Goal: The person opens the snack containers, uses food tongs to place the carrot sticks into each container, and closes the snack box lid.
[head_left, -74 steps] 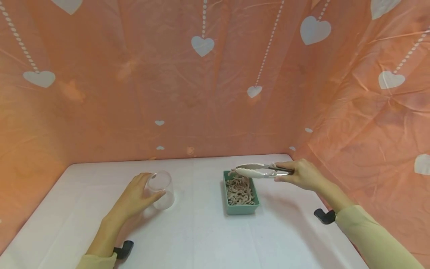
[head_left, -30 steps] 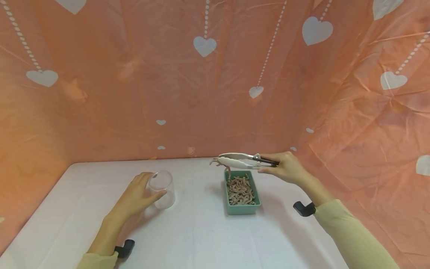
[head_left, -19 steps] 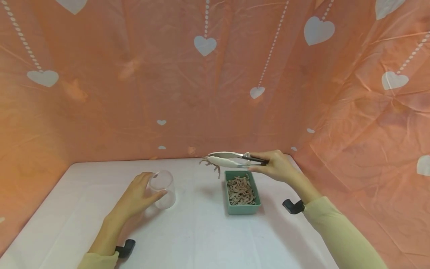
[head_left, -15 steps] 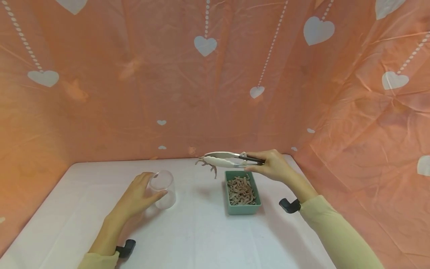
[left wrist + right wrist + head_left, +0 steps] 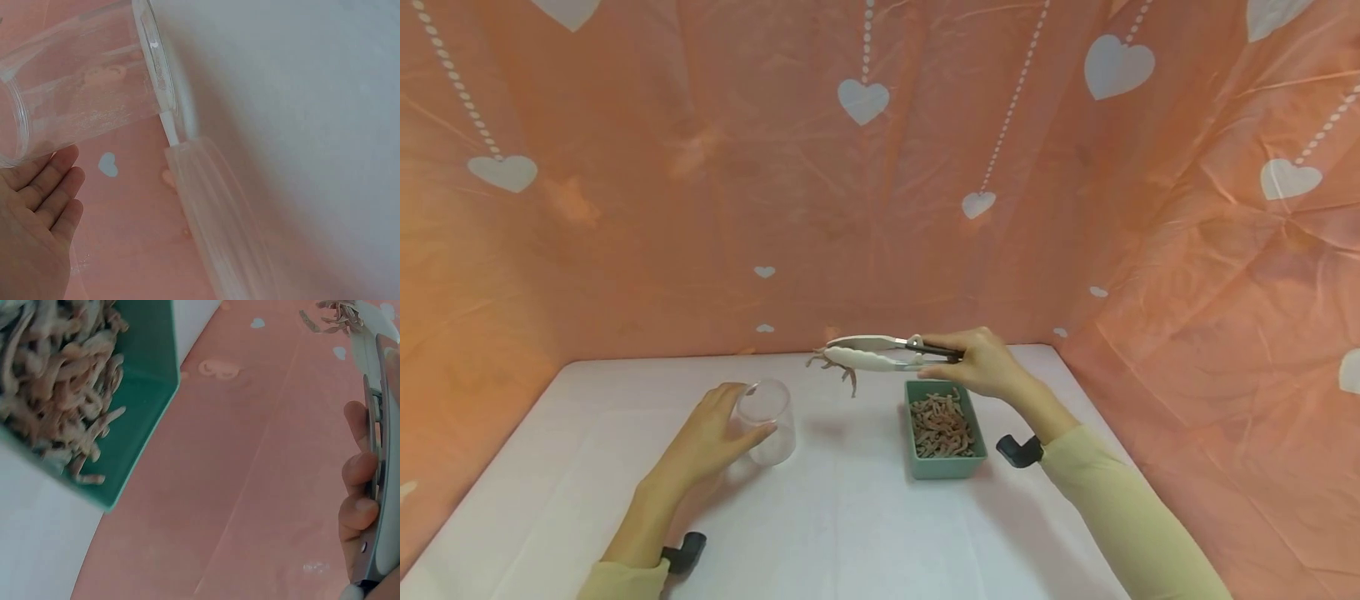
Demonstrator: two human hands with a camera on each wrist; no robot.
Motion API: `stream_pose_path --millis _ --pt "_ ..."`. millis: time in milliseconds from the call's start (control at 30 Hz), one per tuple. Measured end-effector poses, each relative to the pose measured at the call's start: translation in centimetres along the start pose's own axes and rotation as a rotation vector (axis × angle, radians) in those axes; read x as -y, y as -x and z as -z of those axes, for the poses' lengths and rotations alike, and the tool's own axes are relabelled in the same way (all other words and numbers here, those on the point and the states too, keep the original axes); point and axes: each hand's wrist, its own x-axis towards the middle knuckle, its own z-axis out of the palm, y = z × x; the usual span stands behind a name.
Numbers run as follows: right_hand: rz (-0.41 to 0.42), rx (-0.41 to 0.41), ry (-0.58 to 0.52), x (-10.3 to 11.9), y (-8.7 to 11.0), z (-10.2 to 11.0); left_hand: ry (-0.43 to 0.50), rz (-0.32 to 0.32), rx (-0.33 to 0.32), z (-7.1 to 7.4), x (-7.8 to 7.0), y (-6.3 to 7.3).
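Head view: right grip [image 5: 981,362] curled round tongs [image 5: 865,360], brown strips [image 5: 342,317] pinched at their tips, left of that grip, above the surface [image 5: 850,525]. Left grip [image 5: 717,433] curled round clear cup [image 5: 780,412].

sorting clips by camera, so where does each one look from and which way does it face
Head: worn on the head, facing forward and down at the white table; left hand, right hand and both sleeves show.
Left wrist: on that wrist, facing the clear cup; part of the left hand shows at lower left.
Right wrist: on that wrist, facing the green box of brown strips; part of the right hand, holding tongs, shows at right.
Shared: head and left wrist both show the cup.
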Motion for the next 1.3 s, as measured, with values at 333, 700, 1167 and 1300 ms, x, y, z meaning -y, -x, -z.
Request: stream_pose_path --millis 333,700,1167,1300 --pt "0.073 -0.019 -0.002 0.8 -1.9 -1.8 -0.017 0.003 -0.007 -0.1 -0.2 0.0" --pt "0.071 0.026 -0.069 1.6 -3.5 -4.3 -0.012 0.024 0.016 0.1 -0.4 0.0" --pt "0.099 -0.012 -0.119 2.7 -4.9 -7.3 -0.032 0.034 0.020 0.2 -0.3 0.0" --pt "0.094 -0.006 -0.136 3.0 -5.1 -7.8 -0.048 0.050 0.039 0.2 -0.3 -0.1"
